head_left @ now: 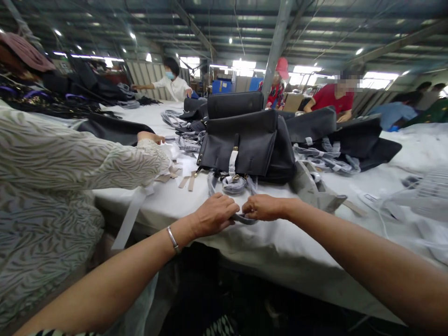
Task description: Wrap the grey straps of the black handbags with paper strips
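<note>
A black handbag [241, 144] lies on the white-covered table in front of me, its flap strap partly wrapped in white. From its near edge a plastic-wrapped bag handle [247, 219] loops toward me. My left hand [216, 214] is closed on the left part of that loop, thumb and fingers pressed together. Close beside it, my right hand [261, 207] pinches the same handle from the right. The fingertips of both hands are partly hidden. Between the hands and the bag, a coiled wrapped strap [234, 184] rests near gold-coloured metal fittings.
A tape dispenser [317, 186] stands right of the bag. A co-worker's patterned sleeve [140, 158] reaches in from the left, near paper strips [187, 181]. More black bags [364, 140] with wrapped straps lie to the right. Several people work across the table [280, 242].
</note>
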`<state>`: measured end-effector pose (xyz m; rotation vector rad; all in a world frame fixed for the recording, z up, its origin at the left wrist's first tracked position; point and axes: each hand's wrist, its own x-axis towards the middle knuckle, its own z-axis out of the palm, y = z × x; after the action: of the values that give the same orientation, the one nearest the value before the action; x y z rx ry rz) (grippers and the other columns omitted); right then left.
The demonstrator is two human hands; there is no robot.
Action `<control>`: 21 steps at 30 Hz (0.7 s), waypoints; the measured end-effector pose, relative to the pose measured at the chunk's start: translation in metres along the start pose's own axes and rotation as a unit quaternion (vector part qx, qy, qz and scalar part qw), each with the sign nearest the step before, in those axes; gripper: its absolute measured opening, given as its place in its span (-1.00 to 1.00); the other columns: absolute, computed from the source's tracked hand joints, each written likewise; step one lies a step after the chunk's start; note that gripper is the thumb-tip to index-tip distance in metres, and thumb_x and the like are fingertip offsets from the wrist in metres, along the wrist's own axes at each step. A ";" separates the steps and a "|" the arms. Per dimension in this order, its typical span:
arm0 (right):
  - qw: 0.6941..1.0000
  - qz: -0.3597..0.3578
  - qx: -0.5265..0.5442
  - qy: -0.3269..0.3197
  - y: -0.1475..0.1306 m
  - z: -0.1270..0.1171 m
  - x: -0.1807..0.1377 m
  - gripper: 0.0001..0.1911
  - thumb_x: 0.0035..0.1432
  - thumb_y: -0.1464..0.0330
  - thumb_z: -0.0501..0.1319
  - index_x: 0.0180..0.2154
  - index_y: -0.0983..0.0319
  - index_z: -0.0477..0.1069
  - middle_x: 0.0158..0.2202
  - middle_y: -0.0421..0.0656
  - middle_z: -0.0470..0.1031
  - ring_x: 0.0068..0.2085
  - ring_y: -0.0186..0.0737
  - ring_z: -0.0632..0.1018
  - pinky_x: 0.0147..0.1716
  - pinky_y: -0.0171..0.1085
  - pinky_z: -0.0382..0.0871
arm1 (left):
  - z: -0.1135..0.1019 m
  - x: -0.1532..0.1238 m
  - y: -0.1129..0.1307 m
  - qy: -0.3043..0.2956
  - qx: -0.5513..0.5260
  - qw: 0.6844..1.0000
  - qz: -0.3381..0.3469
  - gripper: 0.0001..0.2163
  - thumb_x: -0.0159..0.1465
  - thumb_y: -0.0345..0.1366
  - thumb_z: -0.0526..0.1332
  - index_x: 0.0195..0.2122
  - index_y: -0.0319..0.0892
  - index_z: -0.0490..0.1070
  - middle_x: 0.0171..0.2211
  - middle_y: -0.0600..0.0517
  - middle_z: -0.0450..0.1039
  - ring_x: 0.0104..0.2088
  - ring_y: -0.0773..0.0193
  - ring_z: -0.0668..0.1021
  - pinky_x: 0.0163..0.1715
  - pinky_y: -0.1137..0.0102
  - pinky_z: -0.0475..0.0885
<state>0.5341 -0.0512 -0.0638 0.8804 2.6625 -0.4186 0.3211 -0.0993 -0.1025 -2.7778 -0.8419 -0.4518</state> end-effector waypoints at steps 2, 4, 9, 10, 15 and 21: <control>0.999 0.003 0.027 0.034 0.003 0.012 -0.004 -0.78 0.20 0.30 0.10 -0.32 0.22 0.49 -0.40 -0.19 0.48 -0.42 -0.35 0.34 -0.44 -0.36 0.05 | 0.001 -0.005 0.001 0.018 0.013 1.000 0.009 -0.85 0.29 -0.22 0.18 -0.22 -0.18 0.34 -0.27 -0.02 0.39 -0.25 0.19 0.40 -0.23 0.31 0.23; 0.996 0.016 0.046 0.070 0.001 0.021 -0.006 -0.77 0.21 0.30 0.09 -0.35 0.23 0.47 -0.40 -0.18 0.47 -0.39 -0.33 0.36 -0.40 -0.36 0.07 | 0.000 -0.011 0.001 0.032 0.025 0.999 0.012 -0.85 0.33 -0.20 0.13 -0.25 -0.18 0.35 -0.29 -0.02 0.38 -0.27 0.19 0.39 -0.25 0.31 0.23; 0.981 0.093 0.099 0.138 -0.007 0.029 -0.005 -0.78 0.21 0.30 0.09 -0.37 0.24 0.46 -0.42 -0.18 0.47 -0.38 -0.32 0.38 -0.40 -0.36 0.08 | -0.013 -0.021 0.002 0.038 0.041 0.998 0.012 -0.85 0.35 -0.35 0.06 -0.34 -0.18 0.36 -0.36 0.00 0.35 -0.32 0.23 0.36 -0.28 0.33 0.24; 0.980 0.100 0.104 0.140 -0.007 0.029 -0.004 -0.78 0.21 0.31 0.09 -0.37 0.24 0.46 -0.43 -0.19 0.46 -0.38 -0.32 0.38 -0.40 -0.36 0.09 | -0.016 -0.021 0.002 0.032 0.038 0.999 0.008 -0.85 0.35 -0.36 0.07 -0.36 -0.19 0.35 -0.37 0.00 0.35 -0.33 0.24 0.36 -0.29 0.33 0.24; 0.978 0.083 0.124 0.145 -0.006 0.030 -0.007 -0.80 0.20 0.34 0.10 -0.39 0.25 0.45 -0.43 -0.20 0.45 -0.34 -0.30 0.40 -0.33 -0.36 0.15 | -0.011 -0.023 -0.001 0.004 -0.036 0.998 -0.051 -0.87 0.35 -0.31 0.09 -0.32 -0.19 0.36 -0.35 0.00 0.35 -0.30 0.24 0.39 -0.29 0.38 0.30; 0.982 -0.002 0.065 0.176 -0.009 0.043 -0.021 -0.71 0.26 0.20 0.11 -0.32 0.27 0.44 -0.34 -0.14 0.47 -0.25 -0.22 0.43 -0.17 -0.26 0.20 | 0.027 -0.037 0.005 0.126 -0.154 0.972 -0.127 -0.96 0.30 -0.36 0.14 -0.27 -0.20 0.34 -0.28 -0.03 0.39 -0.22 0.23 0.41 -0.18 0.34 0.37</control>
<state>0.5534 -0.0847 -0.0935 1.0764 2.9842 -0.4805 0.3009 -0.1147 -0.1415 -2.7994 -1.1542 -1.0383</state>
